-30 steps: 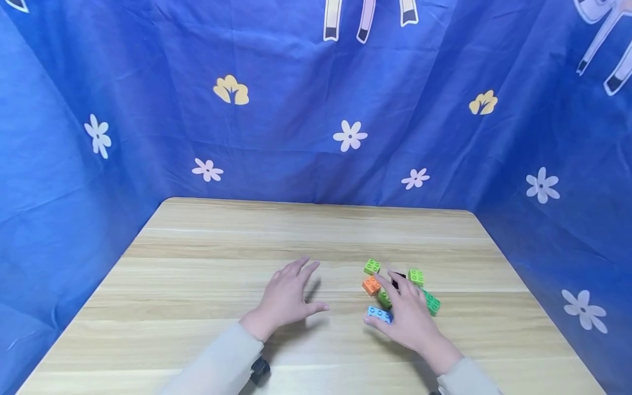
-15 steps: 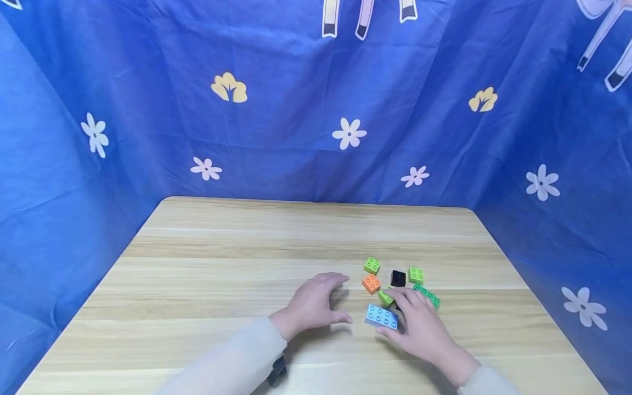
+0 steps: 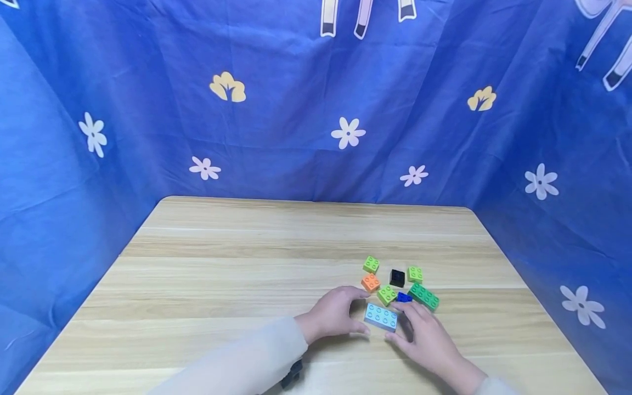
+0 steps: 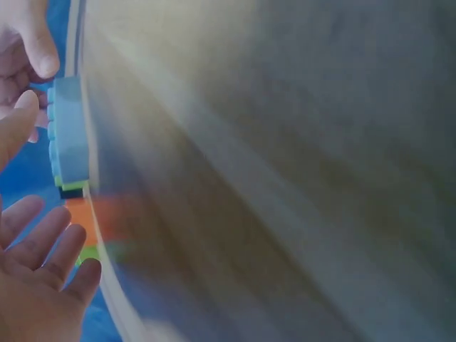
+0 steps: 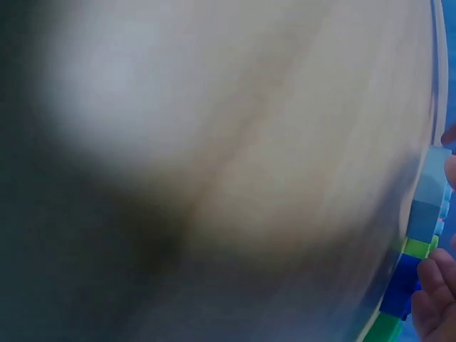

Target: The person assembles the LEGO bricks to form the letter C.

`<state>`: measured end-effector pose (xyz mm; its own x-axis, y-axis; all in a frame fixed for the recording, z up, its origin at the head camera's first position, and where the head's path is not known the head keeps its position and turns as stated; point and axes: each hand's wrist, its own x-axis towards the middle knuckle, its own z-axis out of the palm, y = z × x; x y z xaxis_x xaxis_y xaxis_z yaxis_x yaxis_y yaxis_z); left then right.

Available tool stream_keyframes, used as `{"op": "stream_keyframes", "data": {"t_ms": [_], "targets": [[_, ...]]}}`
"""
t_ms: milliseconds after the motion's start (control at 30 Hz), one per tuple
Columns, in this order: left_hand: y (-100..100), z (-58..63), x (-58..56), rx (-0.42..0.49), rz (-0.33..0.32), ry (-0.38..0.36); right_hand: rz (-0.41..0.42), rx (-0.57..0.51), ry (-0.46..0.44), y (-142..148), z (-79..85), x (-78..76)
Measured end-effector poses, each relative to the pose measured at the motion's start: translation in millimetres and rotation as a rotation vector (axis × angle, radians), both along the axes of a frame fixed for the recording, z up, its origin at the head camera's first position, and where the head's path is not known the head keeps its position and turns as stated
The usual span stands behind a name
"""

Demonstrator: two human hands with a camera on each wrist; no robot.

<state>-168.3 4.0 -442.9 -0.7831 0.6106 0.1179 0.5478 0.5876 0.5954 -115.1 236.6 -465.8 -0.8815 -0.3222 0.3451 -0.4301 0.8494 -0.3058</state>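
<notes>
A light blue eight-stud toy building brick (image 3: 381, 317) stands studs up on the wooden table, between the two hands. My left hand (image 3: 336, 312) is at its left end, thumb and fingers spread apart around a gap. At the right end is my right hand (image 3: 427, 334), its thumb by the near corner and its fingertips by the far corner, beside a dark blue brick (image 3: 404, 297). In the left wrist view the light blue brick (image 4: 71, 132) shows side-on, past the outstretched left fingers (image 4: 53, 249). The right wrist view shows right fingers (image 5: 436, 285) over the dark blue brick.
Behind the light blue brick lie a lime brick (image 3: 387, 295), an orange brick (image 3: 371, 282), a black brick (image 3: 397, 277) and a long green brick (image 3: 423, 296). Two more lime bricks sit farther back. A blue patterned curtain (image 3: 276, 137) surrounds the table (image 3: 222, 230).
My left hand has moved right, up to the light blue brick. My right hand has drawn back toward the near right, uncovering that brick, the black brick and the dark blue one.
</notes>
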Motion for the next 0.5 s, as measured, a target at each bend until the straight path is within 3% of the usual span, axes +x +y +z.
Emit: {"op": "stream_keyframes", "data": {"t_ms": [300,500], "targets": [[11,-8.9,-0.4,-0.055,-0.007,0.020,-0.081,-0.066,-0.077,-3,-5.8,4.2],[13,-11.3,-3.8,-0.023,0.010,0.015,-0.137,-0.134,-0.143,-5,-9.4,2.1]]}}
